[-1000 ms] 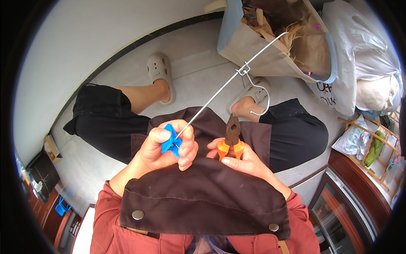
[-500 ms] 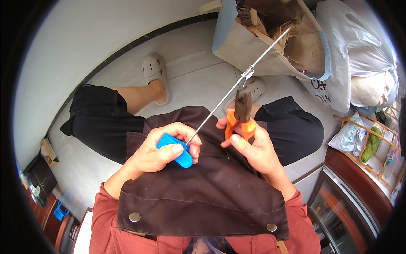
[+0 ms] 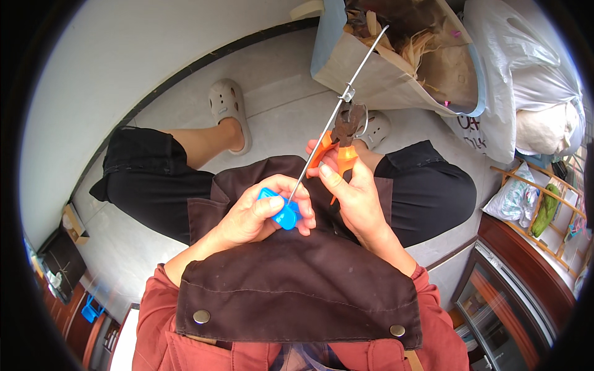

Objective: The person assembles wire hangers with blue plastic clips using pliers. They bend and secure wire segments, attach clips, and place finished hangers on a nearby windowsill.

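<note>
My left hand point(image 3: 263, 210) is closed around a blue plastic piece point(image 3: 286, 216), thumb on top. From that piece a thin metal rod point(image 3: 367, 62) rises away from me, slanting to the right. Partway up the rod sits a small wire fitting point(image 3: 347, 94). My right hand point(image 3: 352, 188) grips pliers point(image 3: 351, 122) with orange handles and dark, worn jaws. The jaws are close beside the rod, just below the fitting, with a curved bit of wire next to them; whether they bite on it I cannot tell. A dark brown apron point(image 3: 297, 290) lies across my lap.
Beyond the rod stands an open bag point(image 3: 383, 77) with dry husks inside, beside a white plastic bag point(image 3: 495, 80). A light clog point(image 3: 229, 111) is on my left foot. To the right are a rack point(image 3: 560, 247) with a green vegetable point(image 3: 544, 210) and a glass-fronted cabinet point(image 3: 495, 309).
My left hand has shifted right and slightly up with the blue piece. The rod stands steeper, its tip further left. The pliers have moved left and up, nearer the rod.
</note>
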The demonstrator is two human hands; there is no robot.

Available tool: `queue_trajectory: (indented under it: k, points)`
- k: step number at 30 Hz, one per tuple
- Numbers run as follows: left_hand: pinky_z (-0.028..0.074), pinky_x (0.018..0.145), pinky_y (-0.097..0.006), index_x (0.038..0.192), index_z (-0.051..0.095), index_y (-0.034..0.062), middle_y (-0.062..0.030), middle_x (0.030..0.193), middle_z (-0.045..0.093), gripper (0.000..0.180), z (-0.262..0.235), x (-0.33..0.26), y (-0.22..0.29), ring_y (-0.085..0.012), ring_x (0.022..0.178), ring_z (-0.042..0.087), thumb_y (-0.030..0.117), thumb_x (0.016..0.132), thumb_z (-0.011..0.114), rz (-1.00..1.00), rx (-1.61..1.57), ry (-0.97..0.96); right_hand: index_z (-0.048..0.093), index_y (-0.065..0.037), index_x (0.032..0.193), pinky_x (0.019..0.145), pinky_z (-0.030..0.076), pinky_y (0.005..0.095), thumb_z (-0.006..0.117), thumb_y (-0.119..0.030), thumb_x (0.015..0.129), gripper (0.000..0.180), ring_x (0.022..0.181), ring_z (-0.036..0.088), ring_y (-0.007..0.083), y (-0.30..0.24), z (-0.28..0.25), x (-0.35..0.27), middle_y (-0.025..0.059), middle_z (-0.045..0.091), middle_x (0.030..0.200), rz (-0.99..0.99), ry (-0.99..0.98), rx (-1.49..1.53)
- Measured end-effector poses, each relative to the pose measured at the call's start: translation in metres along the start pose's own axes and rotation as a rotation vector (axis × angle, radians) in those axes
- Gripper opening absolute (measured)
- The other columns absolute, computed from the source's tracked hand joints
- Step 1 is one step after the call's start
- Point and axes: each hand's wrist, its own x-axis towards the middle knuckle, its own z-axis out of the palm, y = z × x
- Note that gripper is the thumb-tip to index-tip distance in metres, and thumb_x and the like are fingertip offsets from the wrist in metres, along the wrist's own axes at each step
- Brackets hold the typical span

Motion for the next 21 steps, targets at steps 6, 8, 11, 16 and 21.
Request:
queue_trajectory:
  k: [6,8,11,16,21]
  points:
    - [0.048,0.079,-0.036,0.108,0.048,-0.0016,-0.0128,0.096,0.057,0.035,0.001,-0.001,0.001,-0.0228,0.087,0.058,0.027,0.089,0.051,-0.005,0.163,0.095,0.047,0.000,0.118,0.092,0.036,0.0279,0.055,-0.014,0.087,0.035,0.102,0.048,0.0111,0.004,-0.008,0.003,0.0045,0.054,0.105,-0.065,0.060,-0.256]
    - [0.047,0.079,-0.035,0.108,0.049,-0.0015,-0.0120,0.095,0.057,0.034,0.001,-0.002,0.003,-0.0221,0.087,0.058,0.027,0.089,0.052,-0.023,0.246,0.130,0.047,0.000,0.118,0.092,0.035,0.0274,0.054,-0.014,0.087,0.034,0.101,0.048,0.0107,0.004,-0.008,0.004,0.0045,0.055,0.105,-0.064,0.068,-0.283]
    - [0.047,0.079,-0.035,0.109,0.049,-0.0014,-0.0118,0.095,0.057,0.035,0.000,-0.002,0.001,-0.0221,0.087,0.058,0.027,0.088,0.052,-0.037,0.207,0.125,0.048,0.000,0.117,0.092,0.035,0.0268,0.054,-0.014,0.087,0.034,0.100,0.049,0.0100,0.006,-0.006,0.004,0.0044,0.055,0.103,-0.040,0.076,-0.250]
    - [0.046,0.081,-0.036,0.108,0.049,-0.0007,-0.0128,0.096,0.057,0.035,-0.002,-0.005,0.000,-0.0237,0.088,0.058,0.028,0.088,0.052,-0.052,0.093,0.061,0.044,-0.002,0.119,0.091,0.036,0.0286,0.054,-0.015,0.087,0.036,0.099,0.050,0.0125,0.013,-0.010,0.008,0.0050,0.053,0.105,-0.038,-0.049,-0.071]
    - [0.044,0.085,-0.036,0.108,0.050,0.0002,-0.0131,0.098,0.057,0.032,-0.004,-0.003,-0.001,-0.0250,0.094,0.057,0.026,0.088,0.052,-0.137,-0.019,0.042,0.039,-0.001,0.126,0.091,0.039,0.0329,0.054,-0.015,0.087,0.044,0.105,0.052,0.0208,0.024,-0.009,0.009,0.0103,0.054,0.108,0.029,-0.104,0.096]
